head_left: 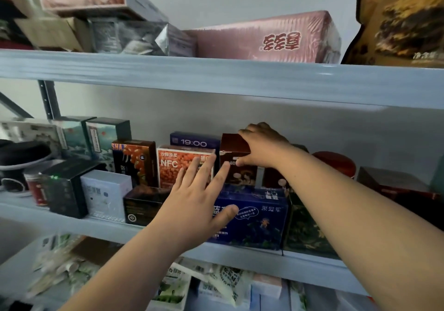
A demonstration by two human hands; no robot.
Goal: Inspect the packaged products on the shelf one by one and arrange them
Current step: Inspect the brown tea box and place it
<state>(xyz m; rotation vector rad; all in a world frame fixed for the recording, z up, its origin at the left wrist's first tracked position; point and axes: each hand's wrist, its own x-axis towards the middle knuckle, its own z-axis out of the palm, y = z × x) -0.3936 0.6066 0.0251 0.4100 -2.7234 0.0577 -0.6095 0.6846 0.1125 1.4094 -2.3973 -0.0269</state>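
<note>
On the middle shelf (72, 221) stand several packaged boxes. My right hand (260, 146) grips the top of a dark brown box (234, 164) that stands upright behind a blue box (259, 217). My left hand (197, 197) is spread with straight fingers in front of the orange NFC box (175, 166) and the blue box, holding nothing. A purple box marked 19:00 (194, 140) stands behind the NFC box. Left of that is a dark box with orange berries (134, 161).
A white box (105, 194), a black box (63, 190) and a small dark box (143, 205) line the shelf front at left. A red tin (336, 164) and dark boxes sit at right. The upper shelf holds a pink pack (276, 36); bags lie below.
</note>
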